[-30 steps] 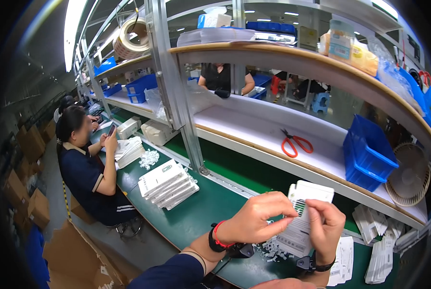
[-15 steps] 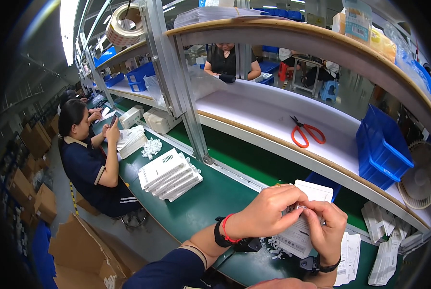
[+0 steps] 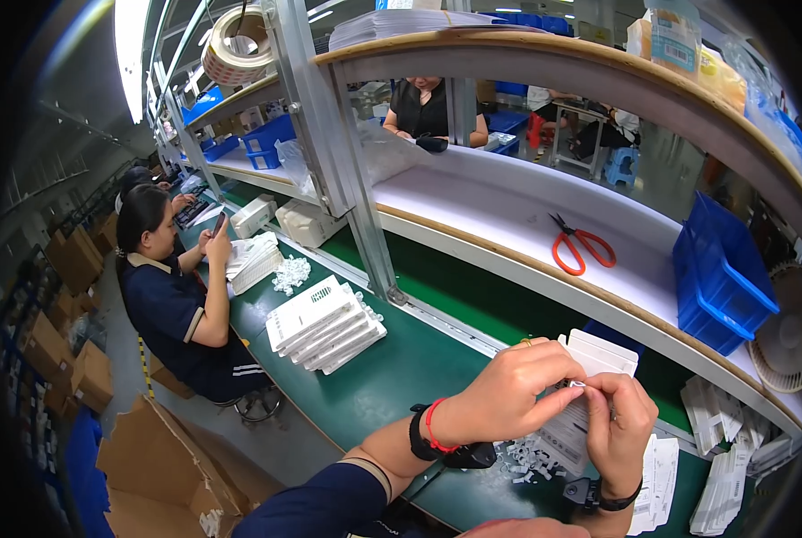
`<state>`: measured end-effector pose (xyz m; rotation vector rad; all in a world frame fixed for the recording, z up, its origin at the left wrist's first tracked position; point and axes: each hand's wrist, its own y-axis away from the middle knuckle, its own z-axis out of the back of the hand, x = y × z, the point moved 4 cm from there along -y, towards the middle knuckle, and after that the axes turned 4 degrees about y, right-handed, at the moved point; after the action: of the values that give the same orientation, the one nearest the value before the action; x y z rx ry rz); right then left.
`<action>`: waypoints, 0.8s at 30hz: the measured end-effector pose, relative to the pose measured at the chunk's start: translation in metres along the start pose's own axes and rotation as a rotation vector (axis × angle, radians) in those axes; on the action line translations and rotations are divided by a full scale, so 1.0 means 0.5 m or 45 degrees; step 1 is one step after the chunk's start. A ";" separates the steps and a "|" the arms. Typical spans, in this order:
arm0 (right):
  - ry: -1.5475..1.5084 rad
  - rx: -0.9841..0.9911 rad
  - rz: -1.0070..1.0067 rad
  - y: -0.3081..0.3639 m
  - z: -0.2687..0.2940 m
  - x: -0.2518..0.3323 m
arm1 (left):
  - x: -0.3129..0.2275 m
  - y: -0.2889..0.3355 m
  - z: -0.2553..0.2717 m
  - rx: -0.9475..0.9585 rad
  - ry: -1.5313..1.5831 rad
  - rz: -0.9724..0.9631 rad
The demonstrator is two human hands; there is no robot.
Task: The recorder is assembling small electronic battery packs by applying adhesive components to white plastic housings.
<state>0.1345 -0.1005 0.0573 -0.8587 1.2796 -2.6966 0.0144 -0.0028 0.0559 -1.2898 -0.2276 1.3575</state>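
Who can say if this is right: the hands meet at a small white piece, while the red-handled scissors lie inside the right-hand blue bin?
No: the head view shows the red-handled scissors on the shelf, left of that blue bin, not inside it.

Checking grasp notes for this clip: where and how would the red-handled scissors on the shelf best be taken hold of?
Probably by the red handle loops, reaching down from the wearer's side. The scissors lie flat on the white shelf, loops spread toward the wearer and dark blades pointing away, so this approach likely stays clear of the tips.
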 end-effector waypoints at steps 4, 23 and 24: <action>-0.009 -0.007 0.013 -0.003 0.001 -0.001 | 0.002 0.000 0.000 0.000 -0.032 0.011; 0.007 0.014 0.042 -0.003 0.005 0.009 | -0.007 0.000 -0.001 0.037 -0.111 0.001; 0.013 0.024 0.063 -0.008 0.005 0.010 | -0.007 -0.001 0.002 0.022 -0.141 0.004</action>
<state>0.1321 -0.1010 0.0636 -0.8017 1.2581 -2.6739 0.0127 -0.0049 0.0583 -1.2022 -0.2897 1.4326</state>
